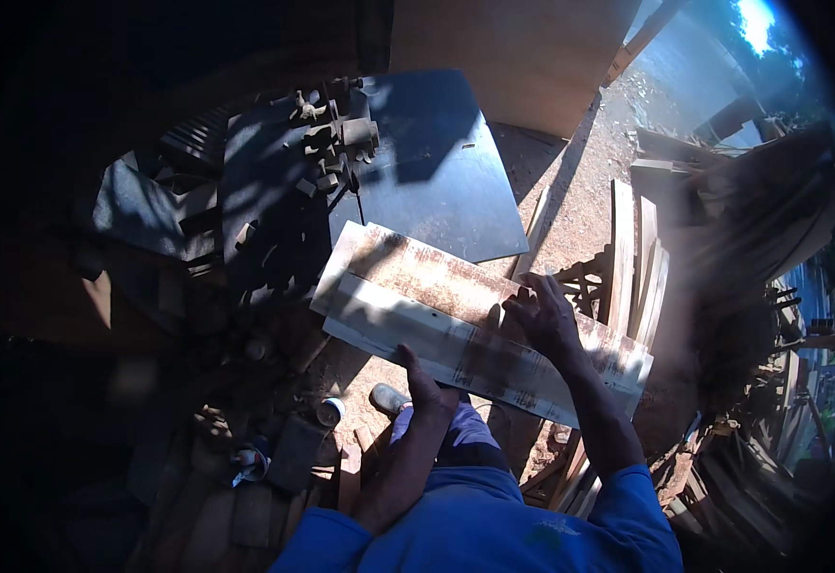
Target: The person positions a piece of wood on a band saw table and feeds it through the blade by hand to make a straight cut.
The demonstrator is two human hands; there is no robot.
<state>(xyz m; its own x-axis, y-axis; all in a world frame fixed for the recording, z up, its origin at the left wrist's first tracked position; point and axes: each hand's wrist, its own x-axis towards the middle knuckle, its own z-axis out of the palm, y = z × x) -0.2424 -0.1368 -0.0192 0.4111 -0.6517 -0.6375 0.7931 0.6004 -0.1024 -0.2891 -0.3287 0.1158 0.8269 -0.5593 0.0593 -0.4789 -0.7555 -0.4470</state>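
Note:
A stack of long, flat wooden boards (408, 310) lies slantwise before me at waist height, from upper left to lower right. Their pale faces carry dark brown stains, and a shadow falls across the middle. My left hand (429, 393) grips the near edge, thumb showing at the edge and the other fingers hidden beneath. Over the right half reaches my right hand (544, 320), its bent fingers closed at the far edge of the boards. The fingertips are partly in shadow.
Beyond the boards stands a dark machine table (441, 181) with metal fittings (341, 138) on it. Long planks (623, 258) lean at the right. A wood pile (733, 487) fills the lower right. An open can (331, 412) stands at the lower left near my shoe (389, 398).

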